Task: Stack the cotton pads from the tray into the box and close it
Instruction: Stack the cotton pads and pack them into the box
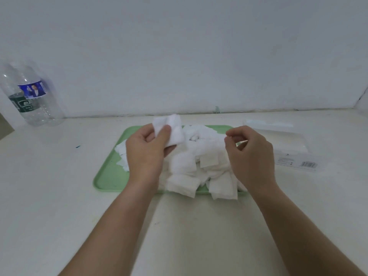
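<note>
A loose heap of white square cotton pads (199, 162) covers a light green tray (108, 176) in the middle of the table. My left hand (145, 154) holds a small bunch of pads (171, 129) raised above the tray's left half, thumb pressed on them. My right hand (249, 154) hovers over the heap's right side with its fingers curled and nothing visible in them. A clear plastic box (288, 150) stands to the right of the tray, its lid open toward the wall.
A clear plastic water bottle (31, 94) with a blue label stands at the far left by the wall. The white wall runs close behind the tray. Bare white tabletop (189, 226) lies between the tray and me.
</note>
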A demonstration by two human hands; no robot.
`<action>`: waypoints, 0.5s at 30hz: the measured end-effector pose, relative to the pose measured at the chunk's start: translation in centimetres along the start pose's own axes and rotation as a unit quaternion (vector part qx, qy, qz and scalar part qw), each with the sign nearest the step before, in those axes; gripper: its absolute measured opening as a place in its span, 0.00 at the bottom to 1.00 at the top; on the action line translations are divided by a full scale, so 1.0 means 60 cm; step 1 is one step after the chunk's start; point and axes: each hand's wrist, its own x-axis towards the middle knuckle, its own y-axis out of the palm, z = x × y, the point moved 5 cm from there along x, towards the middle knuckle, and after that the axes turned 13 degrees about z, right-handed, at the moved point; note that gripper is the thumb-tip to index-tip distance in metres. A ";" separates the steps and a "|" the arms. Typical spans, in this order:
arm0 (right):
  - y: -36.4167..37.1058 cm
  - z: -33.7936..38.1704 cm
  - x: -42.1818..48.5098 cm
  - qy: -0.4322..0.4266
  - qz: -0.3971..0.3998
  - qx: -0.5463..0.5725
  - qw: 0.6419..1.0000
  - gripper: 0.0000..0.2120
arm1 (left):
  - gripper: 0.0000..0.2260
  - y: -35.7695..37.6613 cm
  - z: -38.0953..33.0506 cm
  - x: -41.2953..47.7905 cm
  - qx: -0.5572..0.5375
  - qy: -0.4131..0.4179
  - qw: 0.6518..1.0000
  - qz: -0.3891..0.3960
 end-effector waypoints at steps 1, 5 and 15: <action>0.001 0.003 0.000 -0.023 0.002 -0.039 0.999 0.04 | 0.04 -0.007 -0.001 0.002 -0.013 0.002 1.000 -0.013; 0.017 0.012 -0.004 -0.046 0.083 -0.209 0.973 0.06 | 0.02 -0.011 0.004 0.003 -0.019 -0.002 0.999 -0.025; 0.031 0.008 -0.004 0.004 0.141 -0.199 0.970 0.09 | 0.07 0.008 0.005 -0.006 0.014 0.004 1.000 0.006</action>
